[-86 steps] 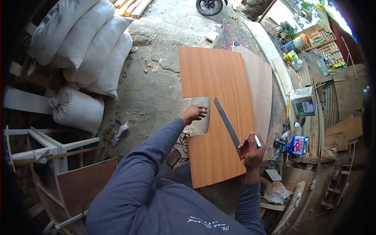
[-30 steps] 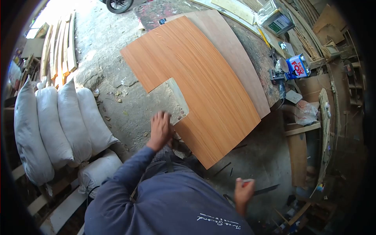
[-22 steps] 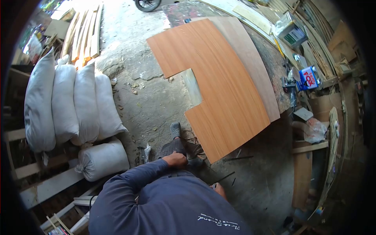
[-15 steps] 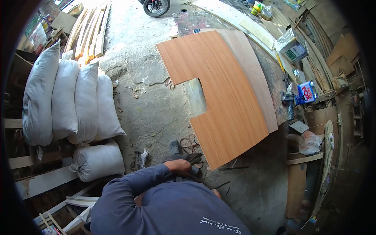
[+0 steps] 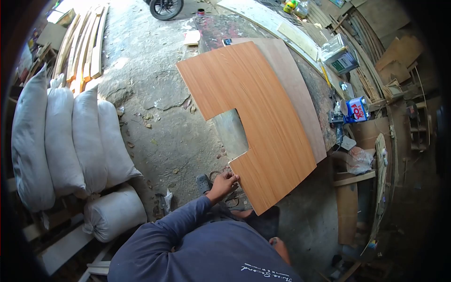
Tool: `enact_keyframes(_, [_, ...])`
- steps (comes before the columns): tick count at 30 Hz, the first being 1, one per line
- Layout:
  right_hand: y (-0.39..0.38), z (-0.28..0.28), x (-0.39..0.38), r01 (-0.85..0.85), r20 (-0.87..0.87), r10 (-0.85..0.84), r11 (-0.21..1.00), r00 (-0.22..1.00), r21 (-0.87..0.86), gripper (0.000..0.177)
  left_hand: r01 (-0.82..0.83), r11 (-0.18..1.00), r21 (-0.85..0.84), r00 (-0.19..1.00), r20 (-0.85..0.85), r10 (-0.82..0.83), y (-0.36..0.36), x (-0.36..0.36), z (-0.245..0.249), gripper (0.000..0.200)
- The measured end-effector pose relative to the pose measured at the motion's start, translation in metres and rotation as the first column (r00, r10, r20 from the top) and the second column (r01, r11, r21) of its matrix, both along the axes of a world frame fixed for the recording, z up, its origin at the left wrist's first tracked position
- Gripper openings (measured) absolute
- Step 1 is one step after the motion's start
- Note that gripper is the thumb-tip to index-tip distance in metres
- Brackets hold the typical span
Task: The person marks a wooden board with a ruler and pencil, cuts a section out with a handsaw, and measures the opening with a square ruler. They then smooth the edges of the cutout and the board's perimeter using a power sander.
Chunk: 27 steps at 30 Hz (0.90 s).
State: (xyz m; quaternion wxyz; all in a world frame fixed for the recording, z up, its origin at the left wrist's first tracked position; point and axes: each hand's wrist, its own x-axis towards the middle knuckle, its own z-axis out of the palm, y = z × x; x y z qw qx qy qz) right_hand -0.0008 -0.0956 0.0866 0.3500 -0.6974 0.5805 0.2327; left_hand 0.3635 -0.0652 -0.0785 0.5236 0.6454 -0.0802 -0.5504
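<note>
A wood-grain panel point(image 5: 268, 113) with a rectangular notch in its left side lies over a paler plywood sheet point(image 5: 300, 89). Both rest on a stained workbench point(image 5: 314, 94), and the panel overhangs its near and left sides. My left hand point(image 5: 223, 186) is closed at the panel's left edge, just below the notch, with fingertips gripping that edge. Low beside my body is my right hand point(image 5: 281, 249), partly hidden by my shirt. Its fingers look curled, with a small dark thing near them that I cannot make out.
Filled white sacks point(image 5: 84, 141) stand on the left, with another sack point(image 5: 115, 214) lying in front. Long timber strips point(image 5: 87, 44) lie behind them. At right are a blue FOX can point(image 5: 358, 110), a metal tin point(image 5: 339, 54) and a power tool point(image 5: 337, 120). A motorcycle wheel point(image 5: 166, 7) shows at the top.
My left hand has moved from in front of my body, up and forward to the panel's edge, and taken hold there. More of my right hand shows. The view has shifted slightly.
</note>
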Motion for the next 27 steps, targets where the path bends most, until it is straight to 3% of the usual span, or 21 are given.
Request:
enact_keyframes(1, [-0.001,0.019,-0.003,0.314,0.093,-0.327,0.94,0.94,0.131,0.021,-0.003,1.0,-0.006,1.0,0.012,0.003,0.001,0.0,-0.007,0.022])
enact_keyframes(2, [-0.013,0.032,-0.016,0.575,0.14,-0.626,0.768,0.768,0.283,0.017,-0.005,1.0,-0.009,1.0,0.024,0.006,0.003,-0.001,-0.018,0.022])
enact_keyframes(3, [-0.023,0.027,-0.06,0.656,0.393,-0.72,0.69,0.572,0.307,0.014,-0.006,1.0,-0.007,0.999,0.037,0.007,0.007,-0.002,-0.025,0.021])
enact_keyframes(4, [-0.036,0.1,-0.023,0.708,0.343,-0.695,0.698,0.632,0.108,0.02,-0.019,0.999,-0.031,1.0,-0.009,0.018,0.01,-0.002,-0.026,0.021])
enact_keyframes(5, [-0.054,0.164,-0.019,0.651,0.213,-0.637,0.759,0.741,0.006,0.017,-0.035,0.998,-0.054,0.998,-0.053,0.032,0.011,-0.002,-0.024,0.022])
enact_keyframes(7, [-0.07,0.272,-0.033,0.469,0.26,-0.449,0.883,0.855,-0.015,0.018,-0.034,0.997,-0.075,0.994,-0.103,0.027,0.006,0.004,-0.022,0.022])
enact_keyframes(9, [-0.074,0.375,-0.052,0.326,0.425,-0.38,0.924,0.822,0.198,0.02,0.024,0.997,-0.067,0.991,-0.129,-0.033,0.001,0.004,-0.021,0.022])
enact_keyframes(10, [-0.082,0.442,-0.087,0.428,0.383,-0.669,0.72,0.637,0.546,0.024,0.038,0.997,-0.071,0.985,-0.168,-0.05,-0.004,0.003,-0.023,0.022])
enact_keyframes(11, [-0.09,0.509,-0.122,0.488,0.179,-0.884,0.395,0.431,0.778,0.029,0.054,0.996,-0.074,0.976,-0.205,-0.069,-0.008,0.002,-0.027,0.021])
enact_keyframes(12, [-0.076,0.54,-0.104,0.525,0.264,-0.839,0.512,0.475,0.68,0.03,0.073,0.994,-0.078,0.966,-0.241,-0.09,-0.012,0.001,-0.032,0.021])
enact_keyframes(13, [-0.069,0.554,-0.087,0.533,0.416,-0.668,0.743,0.617,0.404,0.032,0.068,0.993,-0.1,0.972,-0.219,-0.089,-0.015,-0.002,-0.036,0.02])
enact_keyframes(14, [-0.069,0.548,-0.055,0.46,0.466,-0.43,0.886,0.774,0.053,0.033,0.059,0.991,-0.12,0.976,-0.2,-0.082,-0.017,-0.006,-0.04,0.019])
enact_keyframes(17, [-0.088,0.558,-0.003,0.284,0.468,-0.12,0.912,0.876,-0.297,0.037,-0.01,0.992,-0.124,0.979,-0.201,-0.015,-0.012,-0.016,-0.029,0.019])
enact_keyframes(21, [-0.141,0.554,0.055,0.019,0.44,0.267,0.837,0.857,-0.546,0.043,-0.077,0.991,-0.11,0.987,-0.147,0.061,-0.012,-0.024,-0.037,0.016])
enact_keyframes(23, [-0.181,0.545,0.092,-0.083,0.457,0.387,0.828,0.8,-0.555,0.046,-0.089,0.992,-0.09,0.99,-0.113,0.078,-0.013,-0.027,-0.032,0.016])
enact_keyframes(24, [-0.196,0.553,0.134,0.172,0.45,-0.114,0.981,0.886,-0.091,0.044,-0.097,0.992,-0.082,0.992,-0.09,0.089,-0.012,-0.026,-0.029,0.016])
enact_keyframes(26, [-0.23,0.514,0.154,0.093,0.467,0.063,0.948,0.882,-0.305,0.046,-0.099,0.993,-0.066,0.993,-0.062,0.095,-0.011,-0.026,-0.031,0.015])
enact_keyframes(27, [-0.239,0.479,0.172,-0.031,0.497,0.28,0.891,0.822,-0.452,0.047,-0.102,0.993,-0.06,0.994,-0.053,0.099,-0.013,-0.029,-0.032,0.015])
